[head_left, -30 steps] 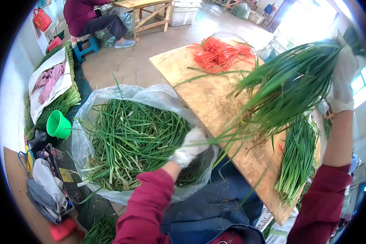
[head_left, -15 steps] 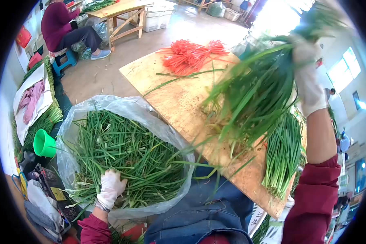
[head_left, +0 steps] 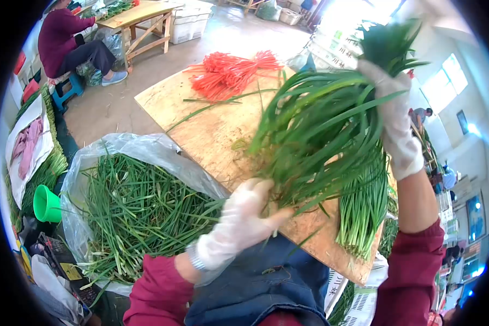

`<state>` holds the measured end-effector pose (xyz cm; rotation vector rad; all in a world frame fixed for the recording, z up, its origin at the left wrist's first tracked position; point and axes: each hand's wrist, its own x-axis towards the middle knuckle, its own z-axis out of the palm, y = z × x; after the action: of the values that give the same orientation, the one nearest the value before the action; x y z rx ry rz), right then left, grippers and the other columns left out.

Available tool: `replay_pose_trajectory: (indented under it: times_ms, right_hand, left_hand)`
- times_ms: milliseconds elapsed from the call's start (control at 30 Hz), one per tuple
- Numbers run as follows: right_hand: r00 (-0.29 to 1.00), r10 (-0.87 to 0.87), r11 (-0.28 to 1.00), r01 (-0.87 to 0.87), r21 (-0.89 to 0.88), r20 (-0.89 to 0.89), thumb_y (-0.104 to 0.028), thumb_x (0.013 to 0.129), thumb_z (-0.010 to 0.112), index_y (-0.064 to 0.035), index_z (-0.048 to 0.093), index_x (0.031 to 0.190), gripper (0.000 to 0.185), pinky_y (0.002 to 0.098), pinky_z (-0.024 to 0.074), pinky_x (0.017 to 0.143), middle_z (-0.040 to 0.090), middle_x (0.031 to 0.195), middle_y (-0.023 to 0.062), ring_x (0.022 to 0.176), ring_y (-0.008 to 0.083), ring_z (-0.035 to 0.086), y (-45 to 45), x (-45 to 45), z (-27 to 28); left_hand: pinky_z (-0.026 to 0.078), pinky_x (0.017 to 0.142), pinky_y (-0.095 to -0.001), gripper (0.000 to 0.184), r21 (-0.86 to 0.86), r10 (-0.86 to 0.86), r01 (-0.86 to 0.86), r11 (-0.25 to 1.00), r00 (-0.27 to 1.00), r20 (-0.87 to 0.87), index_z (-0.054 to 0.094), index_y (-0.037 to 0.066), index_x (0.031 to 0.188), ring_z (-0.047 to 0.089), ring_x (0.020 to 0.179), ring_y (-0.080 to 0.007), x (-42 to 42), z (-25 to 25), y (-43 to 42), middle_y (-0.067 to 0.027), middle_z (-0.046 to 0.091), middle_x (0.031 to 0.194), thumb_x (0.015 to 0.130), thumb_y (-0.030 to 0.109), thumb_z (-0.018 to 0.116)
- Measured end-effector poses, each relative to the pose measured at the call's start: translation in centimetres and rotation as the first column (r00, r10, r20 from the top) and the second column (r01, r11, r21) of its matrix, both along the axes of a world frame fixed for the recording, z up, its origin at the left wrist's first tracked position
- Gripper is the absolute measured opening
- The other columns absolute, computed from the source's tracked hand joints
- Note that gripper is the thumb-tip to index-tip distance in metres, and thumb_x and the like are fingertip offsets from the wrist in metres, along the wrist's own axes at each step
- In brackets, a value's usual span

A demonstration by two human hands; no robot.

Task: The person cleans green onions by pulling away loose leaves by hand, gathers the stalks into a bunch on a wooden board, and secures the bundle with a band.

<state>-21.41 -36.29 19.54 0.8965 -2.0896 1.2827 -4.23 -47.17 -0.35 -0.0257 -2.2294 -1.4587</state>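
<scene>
Raised at the right, my gloved right hand (head_left: 391, 108) is closed round a large bunch of long green stalks (head_left: 320, 125), whose ends hang over the wooden board (head_left: 168, 103). My gloved left hand (head_left: 244, 217) is at the board's near edge with thumb and fingers spread, by the lower ends of that bunch; no stalk shows in its grasp. A neat bundle of green stalks (head_left: 361, 212) lies on the board's right part. Loose green stalks (head_left: 141, 212) fill a clear plastic bag (head_left: 76, 174) at the left.
Red ties (head_left: 223, 76) lie on the board's far part. At the left are a green bucket (head_left: 47, 204) and a white cloth (head_left: 22, 174) on more greens. A person (head_left: 65, 38) sits by a wooden table (head_left: 136, 15) at the far left. White crates (head_left: 331, 51) stand behind the board.
My left hand has moved from the loose stalks in the bag up and right to the held bunch. My right hand has come lower and left, still holding the bunch. The view has shifted right.
</scene>
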Motion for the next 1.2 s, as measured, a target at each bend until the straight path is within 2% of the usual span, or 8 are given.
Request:
replay_pose_trajectory:
  times_ms: [367, 467, 800, 933, 1033, 1100, 1133, 1200]
  right_hand:
    - [0.989, 0.113, 0.897, -0.062, -0.437, 0.093, -0.016, 0.079, 0.064, 0.0008, 0.066, 0.092, 0.021, 0.0249, 0.0505, 0.061, 0.064, 0.076, 0.0086, 0.064, 0.0149, 0.061, 1.0, 0.7, 7.5]
    - [0.988, -0.01, 0.998, 0.0, -0.066, -0.152, -0.017, 0.08, 0.063, 0.0003, 0.066, 0.083, 0.018, 0.0267, 0.0485, 0.059, 0.063, 0.071, 0.0081, 0.061, 0.0147, 0.059, -0.8, -0.5, 2.9]
    - [0.987, 0.085, 0.981, -0.059, -0.183, 0.139, -0.014, 0.077, 0.062, 0.0025, 0.065, 0.08, 0.017, 0.0326, 0.047, 0.066, 0.064, 0.072, 0.0117, 0.066, 0.0198, 0.059, -0.5, 1.1, 4.0]
    - [0.986, 0.024, 0.954, -0.071, -0.291, -0.162, -0.015, 0.085, 0.054, 0.0025, 0.066, 0.082, 0.022, 0.0337, 0.0496, 0.062, 0.064, 0.069, 0.0108, 0.059, 0.0233, 0.06, -2.8, -0.9, 1.4]
    - [0.998, -0.012, 0.961, 0.029, -0.274, 0.064, -0.016, 0.081, 0.061, 0.0021, 0.066, 0.079, 0.018, 0.0314, 0.049, 0.058, 0.063, 0.069, 0.0084, 0.058, 0.0183, 0.06, 0.8, -0.1, 6.4]
    - [0.985, 0.112, 0.906, -0.046, -0.421, 0.134, -0.014, 0.082, 0.059, 0.0005, 0.065, 0.077, 0.016, 0.029, 0.0479, 0.057, 0.063, 0.071, 0.0081, 0.059, 0.0141, 0.059, 0.3, 0.7, 5.8]
    - [0.995, -0.064, 0.984, 0.051, -0.173, -0.073, -0.015, 0.083, 0.057, 0.0008, 0.065, 0.08, 0.018, 0.03, 0.0484, 0.059, 0.063, 0.071, 0.0089, 0.061, 0.0145, 0.059, 0.4, -1.8, 4.3]
    - [0.959, -0.168, 0.986, 0.159, -0.058, -0.226, -0.017, 0.086, 0.054, 0.0012, 0.064, 0.084, 0.021, 0.0315, 0.0489, 0.061, 0.063, 0.072, 0.01, 0.064, 0.0154, 0.059, -0.6, -2.9, 1.8]
  left_hand:
    - [0.05, 0.058, -0.0422, 0.045, -0.032, 0.289, -0.307, 0.951, 0.922, -0.257, 0.049, 0.008, 0.122, 0.063, 0.067, -0.0324, -10.6, 1.0, -1.1, -0.0169, 0.062, 0.08, 0.078, 0.013, 0.057]
    - [0.05, 0.065, -0.043, 0.034, -0.294, -0.049, -0.015, 0.956, 0.976, -0.211, 0.057, 0.009, 0.111, 0.062, 0.072, -0.0344, -10.0, -5.9, 2.1, -0.0171, 0.062, 0.078, 0.077, 0.018, 0.057]
    - [0.046, 0.081, -0.0421, 0.048, -0.169, 0.446, -0.521, 0.836, 0.827, -0.343, 0.055, 0.005, 0.112, 0.054, 0.093, -0.0331, -11.1, 1.4, -1.5, -0.0162, 0.057, 0.102, 0.068, 0.019, 0.071]
    - [0.047, 0.084, -0.039, 0.036, -0.283, 0.002, 0.082, 0.956, 0.959, 0.283, 0.058, 0.006, 0.106, 0.058, 0.1, -0.0327, -12.0, -0.4, 1.2, -0.0196, 0.059, 0.104, 0.071, 0.01, 0.066]
    - [0.049, 0.074, -0.0357, 0.027, 0.267, 0.201, -0.137, 0.954, 0.953, -0.229, 0.061, 0.005, 0.097, 0.06, 0.086, -0.0305, -12.4, -3.0, -0.1, -0.0158, 0.061, 0.093, 0.07, 0.001, 0.065]
    - [0.049, 0.069, -0.0339, 0.022, 0.049, 0.347, -0.354, 0.934, 0.865, -0.362, 0.061, 0.003, 0.096, 0.06, 0.076, -0.029, -11.2, -1.1, -0.6, -0.0151, 0.063, 0.084, 0.074, 0.0, 0.067]
    - [0.049, 0.066, -0.0321, 0.022, -0.238, 0.246, -0.198, 0.951, 0.95, 0.194, 0.061, 0.003, 0.096, 0.059, 0.07, -0.028, -12.1, -4.3, 0.9, -0.0132, 0.063, 0.077, 0.074, -0.002, 0.064]
    - [0.049, 0.065, -0.0325, 0.019, -0.279, 0.177, -0.201, 0.939, 0.978, -0.109, 0.061, 0.003, 0.094, 0.06, 0.068, -0.0261, -9.8, -2.9, 0.2, -0.0123, 0.063, 0.072, 0.076, 0.005, 0.064]
